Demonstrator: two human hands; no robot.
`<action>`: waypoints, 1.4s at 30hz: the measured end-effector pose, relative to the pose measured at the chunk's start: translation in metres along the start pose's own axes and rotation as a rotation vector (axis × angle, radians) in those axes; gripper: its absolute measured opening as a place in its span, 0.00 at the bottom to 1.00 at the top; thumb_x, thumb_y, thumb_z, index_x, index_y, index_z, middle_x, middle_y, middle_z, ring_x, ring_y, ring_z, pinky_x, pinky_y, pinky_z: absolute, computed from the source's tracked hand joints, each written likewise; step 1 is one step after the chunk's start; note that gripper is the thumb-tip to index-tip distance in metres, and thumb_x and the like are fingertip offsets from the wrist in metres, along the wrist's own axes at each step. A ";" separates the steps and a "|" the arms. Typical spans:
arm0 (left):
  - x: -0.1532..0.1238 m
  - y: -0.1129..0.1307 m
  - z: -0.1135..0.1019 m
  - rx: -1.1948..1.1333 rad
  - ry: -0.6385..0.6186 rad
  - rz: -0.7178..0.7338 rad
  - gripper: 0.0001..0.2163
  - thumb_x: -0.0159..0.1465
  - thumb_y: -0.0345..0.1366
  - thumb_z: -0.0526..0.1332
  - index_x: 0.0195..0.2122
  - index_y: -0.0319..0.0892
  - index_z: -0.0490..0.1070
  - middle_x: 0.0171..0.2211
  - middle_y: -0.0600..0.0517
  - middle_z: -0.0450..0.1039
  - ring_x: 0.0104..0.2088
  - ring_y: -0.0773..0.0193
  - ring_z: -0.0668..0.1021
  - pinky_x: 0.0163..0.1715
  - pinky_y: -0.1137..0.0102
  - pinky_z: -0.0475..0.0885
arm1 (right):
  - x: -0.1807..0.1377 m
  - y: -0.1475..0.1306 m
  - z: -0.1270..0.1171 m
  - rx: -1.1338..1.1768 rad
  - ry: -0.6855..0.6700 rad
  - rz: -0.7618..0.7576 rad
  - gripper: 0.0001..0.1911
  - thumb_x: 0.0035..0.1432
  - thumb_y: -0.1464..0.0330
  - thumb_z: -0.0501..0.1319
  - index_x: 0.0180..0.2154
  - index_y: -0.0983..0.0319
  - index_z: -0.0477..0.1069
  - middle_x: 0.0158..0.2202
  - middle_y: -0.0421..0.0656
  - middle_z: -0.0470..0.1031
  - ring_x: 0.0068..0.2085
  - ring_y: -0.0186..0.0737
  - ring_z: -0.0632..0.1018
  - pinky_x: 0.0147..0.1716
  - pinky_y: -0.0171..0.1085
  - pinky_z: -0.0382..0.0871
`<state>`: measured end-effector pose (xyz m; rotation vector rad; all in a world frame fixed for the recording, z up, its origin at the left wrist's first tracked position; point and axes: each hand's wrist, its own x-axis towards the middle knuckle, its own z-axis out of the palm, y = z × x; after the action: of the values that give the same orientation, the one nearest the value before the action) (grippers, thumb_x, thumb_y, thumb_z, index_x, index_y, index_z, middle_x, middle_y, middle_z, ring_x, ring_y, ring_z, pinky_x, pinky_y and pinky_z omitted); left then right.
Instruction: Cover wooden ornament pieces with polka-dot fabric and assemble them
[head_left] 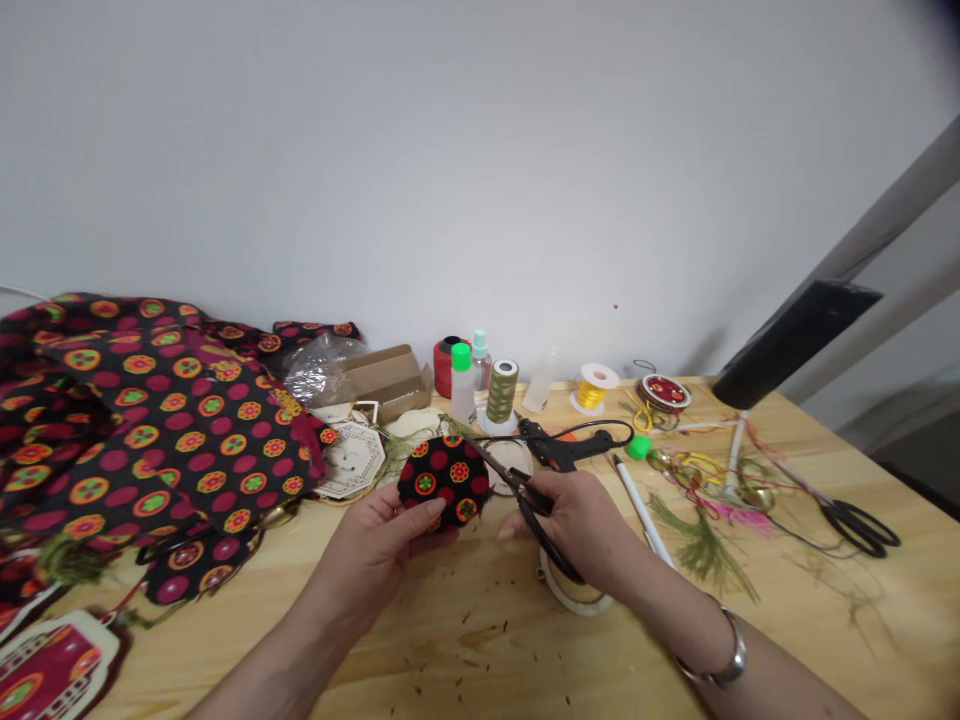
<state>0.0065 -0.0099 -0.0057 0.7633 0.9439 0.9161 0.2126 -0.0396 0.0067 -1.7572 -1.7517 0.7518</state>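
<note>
My left hand (386, 530) pinches a round piece of black fabric (444, 482) with red, orange and green flower patterns, thumb on top of it. In my right hand (574, 525) is a pair of black-handled scissors (541, 528), its blades pointing up and left toward the upper right edge of the fabric piece. Whether the blades touch the cloth I cannot tell. Beneath my right hand a pale ring (581, 600) lies on the table. Small dark scraps (469, 640) are scattered on the wood below my hands.
Patterned cloth (180, 420) is heaped at the left. Along the wall stand a cardboard box (382, 385), a green-capped bottle (461, 385), an olive thread spool (502, 392) and a yellow cord spool (592, 390). A glue gun (562, 445), white pen (641, 505) and second scissors (859, 525) lie rightward.
</note>
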 end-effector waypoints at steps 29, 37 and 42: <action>-0.003 -0.011 0.002 0.182 -0.238 -0.062 0.15 0.51 0.32 0.68 0.42 0.40 0.76 0.39 0.47 0.80 0.38 0.58 0.79 0.42 0.67 0.71 | 0.005 -0.005 0.008 0.780 -0.059 0.106 0.17 0.38 0.63 0.71 0.25 0.63 0.65 0.20 0.33 0.65 0.22 0.28 0.66 0.22 0.29 0.60; -0.004 -0.017 0.005 0.089 -0.207 -0.095 0.14 0.51 0.32 0.68 0.41 0.38 0.77 0.36 0.45 0.80 0.36 0.59 0.79 0.37 0.69 0.73 | 0.004 -0.007 0.013 0.902 -0.002 0.121 0.20 0.36 0.61 0.72 0.26 0.63 0.64 0.19 0.32 0.65 0.20 0.27 0.65 0.20 0.29 0.58; -0.004 -0.008 0.005 0.059 -0.076 -0.085 0.12 0.50 0.32 0.68 0.38 0.39 0.78 0.37 0.46 0.80 0.34 0.60 0.79 0.30 0.71 0.74 | 0.004 -0.004 0.013 0.850 -0.001 0.141 0.22 0.39 0.54 0.69 0.28 0.63 0.65 0.18 0.33 0.63 0.19 0.28 0.63 0.18 0.30 0.54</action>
<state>0.0120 -0.0177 -0.0094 0.7968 0.9331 0.7825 0.2004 -0.0358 0.0010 -1.2729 -1.0454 1.3095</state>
